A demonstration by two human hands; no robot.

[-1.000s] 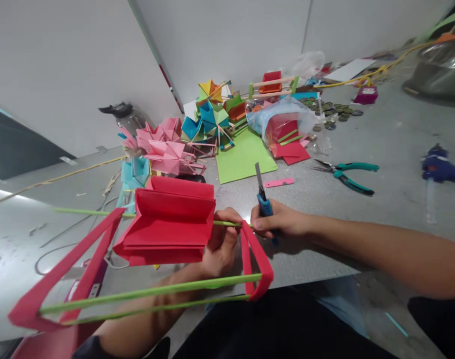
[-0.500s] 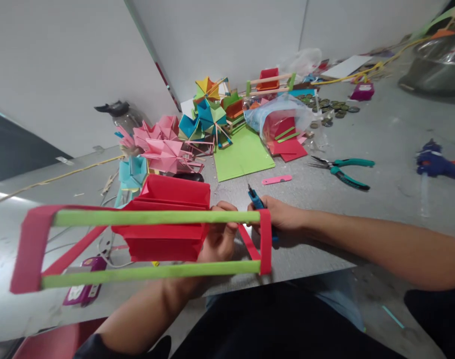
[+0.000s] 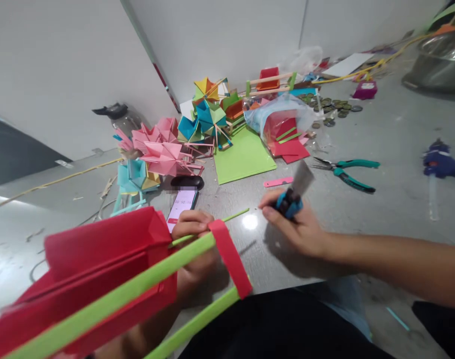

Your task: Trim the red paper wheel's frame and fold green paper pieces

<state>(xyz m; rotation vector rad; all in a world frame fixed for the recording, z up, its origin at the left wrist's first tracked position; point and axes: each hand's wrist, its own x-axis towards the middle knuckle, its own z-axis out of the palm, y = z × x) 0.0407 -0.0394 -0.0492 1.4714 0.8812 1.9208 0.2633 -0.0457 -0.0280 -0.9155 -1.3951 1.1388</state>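
Observation:
My left hand grips a paper model made of folded red card held in a frame of green strips and red end bands. The model fills the lower left, tilted toward the camera. A thin green stick pokes out past the red end band. To the right, my right hand is closed around a blue utility knife with its blade pointing up and right. The knife is apart from the model.
A phone lies on the grey table beyond my left hand. Farther back sit pink, blue and mixed-colour paper models, a green sheet, a bag of red card, teal pliers, coins and a blue glue gun.
My left hand has swung the model down and toward the camera, uncovering the phone. My right hand has lifted away from the frame's end and turned the knife blade upward.

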